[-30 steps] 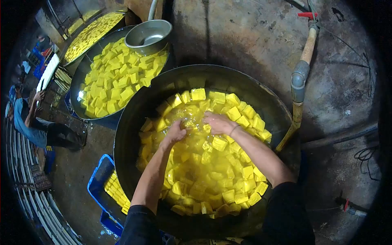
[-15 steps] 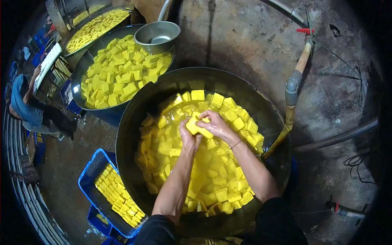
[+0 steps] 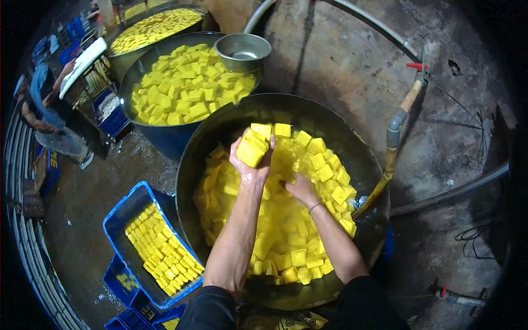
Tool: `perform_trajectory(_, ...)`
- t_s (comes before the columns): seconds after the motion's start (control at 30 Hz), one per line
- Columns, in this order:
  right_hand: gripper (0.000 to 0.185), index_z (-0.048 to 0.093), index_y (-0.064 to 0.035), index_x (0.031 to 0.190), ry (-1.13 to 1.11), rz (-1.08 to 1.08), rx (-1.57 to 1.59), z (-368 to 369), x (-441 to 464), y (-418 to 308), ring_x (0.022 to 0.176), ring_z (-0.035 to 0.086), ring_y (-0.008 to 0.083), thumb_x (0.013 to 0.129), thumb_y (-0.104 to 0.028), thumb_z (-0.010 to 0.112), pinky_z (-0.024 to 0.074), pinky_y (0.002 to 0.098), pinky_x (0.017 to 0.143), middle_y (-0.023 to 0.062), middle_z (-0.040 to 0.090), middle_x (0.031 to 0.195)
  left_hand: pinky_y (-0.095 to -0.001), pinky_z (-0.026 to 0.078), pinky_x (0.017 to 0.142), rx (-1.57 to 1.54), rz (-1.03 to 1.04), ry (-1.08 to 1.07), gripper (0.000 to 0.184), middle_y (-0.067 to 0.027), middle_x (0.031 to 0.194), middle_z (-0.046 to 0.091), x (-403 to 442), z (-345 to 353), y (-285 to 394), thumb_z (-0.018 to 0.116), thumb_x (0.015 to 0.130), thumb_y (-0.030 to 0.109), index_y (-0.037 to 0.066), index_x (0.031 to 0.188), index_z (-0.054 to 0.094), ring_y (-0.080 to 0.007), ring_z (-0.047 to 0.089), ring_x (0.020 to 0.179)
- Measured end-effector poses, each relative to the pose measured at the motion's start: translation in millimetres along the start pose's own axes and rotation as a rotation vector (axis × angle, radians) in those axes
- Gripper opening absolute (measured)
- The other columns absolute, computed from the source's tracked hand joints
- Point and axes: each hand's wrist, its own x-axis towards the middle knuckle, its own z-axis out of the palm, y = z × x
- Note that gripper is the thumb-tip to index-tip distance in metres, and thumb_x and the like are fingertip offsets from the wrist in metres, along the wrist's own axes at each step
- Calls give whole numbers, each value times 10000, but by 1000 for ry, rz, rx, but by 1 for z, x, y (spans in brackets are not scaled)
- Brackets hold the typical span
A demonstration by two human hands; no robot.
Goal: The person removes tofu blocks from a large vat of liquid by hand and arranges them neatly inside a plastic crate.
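Observation:
Several yellow tofu blocks [image 3: 252, 149] rest together in my left hand [image 3: 254, 175], palm up with fingers curled around them, raised over the large dark vat [image 3: 190, 159]. To its right, my right hand [image 3: 301, 188] reaches down into the cloudy yellow liquid [image 3: 280, 220], its fingertips under the surface. What those fingers touch is hidden. More loose tofu blocks [image 3: 325, 172] crowd the vat's right side and bottom, some half sunk. A thin band circles my right wrist.
Left of the vat stands a blue crate [image 3: 116, 220] with rows of tofu. Behind is a second vat [image 3: 132, 118] of blocks with a metal ladle [image 3: 243, 49] over its rim. A pipe [image 3: 394, 129] enters the vat at right. Another person [image 3: 47, 104] works far left.
My hands have parted. The left has risen slightly with a stack of tofu blocks; the right has let go and dropped into the liquid. The view has shifted.

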Motion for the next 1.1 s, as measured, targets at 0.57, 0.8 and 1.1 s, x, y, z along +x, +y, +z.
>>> perform_trajectory(0.57, 422, 578, -5, 1137, -766, -686, 613, 68, -220, -244, 1002, 620, 143, 765, 12, 777, 518, 293, 884, 63, 613, 1065, -467, 545, 810, 189, 251, -90, 435, -188, 1127, 623, -175, -55, 258, 508, 837, 356, 54, 1144, 569, -358, 624, 964)
perform_trajectory(0.8, 1019, 411, -39, 1382, -246, -987, -273, 216, -259, -289, 1361, 268, 453, 562, -454, 851, 280, 510, 1098, 282, 294, 1444, -432, 473, 954, 42, 248, 139, 368, -159, 1097, 624, -250, -103, 302, 537, 844, 334, 68, 1095, 587, -310, 596, 1052)
perform_trajectory(1.1, 466, 563, -39, 1245, -1231, 193, 488, 441, -180, -264, 1038, 629, 170, 850, -264, 665, 499, 318, 910, 79, 649, 1167, -433, 427, 983, 275, 420, 768, 716, -97, 1182, 623, -289, -185, 438, 300, 958, 638, 39, 1279, 528, -255, 581, 1108)
